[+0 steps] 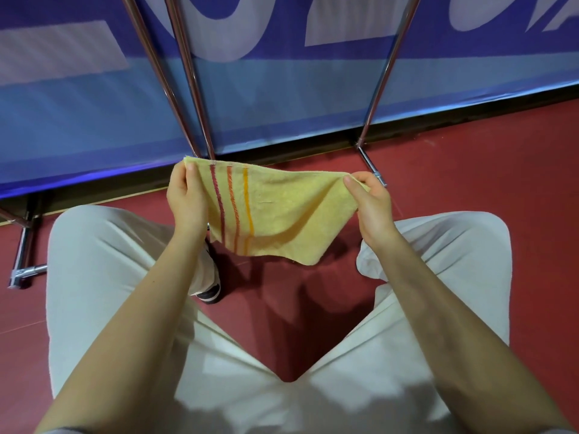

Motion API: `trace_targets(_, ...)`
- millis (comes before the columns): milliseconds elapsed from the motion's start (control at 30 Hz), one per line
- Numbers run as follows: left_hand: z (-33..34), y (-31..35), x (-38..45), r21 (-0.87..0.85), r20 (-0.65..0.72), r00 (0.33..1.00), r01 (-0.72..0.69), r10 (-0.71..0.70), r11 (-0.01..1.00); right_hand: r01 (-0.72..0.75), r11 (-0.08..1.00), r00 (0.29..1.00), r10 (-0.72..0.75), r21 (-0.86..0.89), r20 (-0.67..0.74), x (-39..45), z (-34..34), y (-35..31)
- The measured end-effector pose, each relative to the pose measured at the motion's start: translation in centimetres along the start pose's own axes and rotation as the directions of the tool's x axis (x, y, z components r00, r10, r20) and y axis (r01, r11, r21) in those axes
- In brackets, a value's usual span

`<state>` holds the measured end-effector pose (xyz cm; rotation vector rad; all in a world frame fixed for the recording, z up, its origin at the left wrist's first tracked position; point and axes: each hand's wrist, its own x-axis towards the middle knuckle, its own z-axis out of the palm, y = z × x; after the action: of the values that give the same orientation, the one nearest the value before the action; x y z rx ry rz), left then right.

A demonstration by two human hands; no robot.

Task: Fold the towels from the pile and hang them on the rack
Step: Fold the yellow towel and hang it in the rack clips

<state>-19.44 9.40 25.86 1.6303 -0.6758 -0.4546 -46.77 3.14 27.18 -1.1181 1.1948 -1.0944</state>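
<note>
Yellow towel (275, 214) pinched by left hand (187, 198) and right hand (372, 208) below rack (194, 89); folding underway, corners to meet next.

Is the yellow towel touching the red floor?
Apart. In the head view the yellow towel hangs between both hands, its lower edge above the red floor, casting a shadow below.

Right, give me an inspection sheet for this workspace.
Surface: red floor, seams visible.
Job's things: yellow towel with three stripes, held stretched above the floor; chrome rack legs stand behind it; pile not in view.
Clutter: nothing seen.
Grippers: left hand and right hand each pinch a top corner with the fingers.
Cables: nothing seen.
Surroundings: blue banner with pale lettering; light trousers, one shoe.
</note>
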Motion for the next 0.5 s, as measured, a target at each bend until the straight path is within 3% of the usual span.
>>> trace_targets(133, 0.0, 0.2, -0.5, 0.221, 0.115, 0.973, -0.221, 0.200, 0.950, 0.107, 0.986, 0.990, -0.118, -0.127, -0.082, -0.4, 0.2, 0.0)
trace_targets(267, -0.2, -0.1, -0.7, 0.367, 0.037, 0.994, -0.113, 0.107, 0.923, 0.217, 0.956, 0.917, -0.270, -0.199, -0.294, -0.2, -0.4, -0.7)
trace_targets(400, -0.4, -0.7, -0.3, 0.491, 0.135, 0.990, -0.110, 0.049, 0.864, 0.279, 0.870, 0.926, -0.356, -0.407, -0.126, -0.4, -1.1, -0.9)
trace_targets(500, -0.4, -0.5, -0.3, 0.474, 0.211, 0.973, -0.187, 0.095, 0.860, 0.306, 0.849, 0.910, -0.394, -0.430, -0.131, 0.0, -1.6, -1.0)
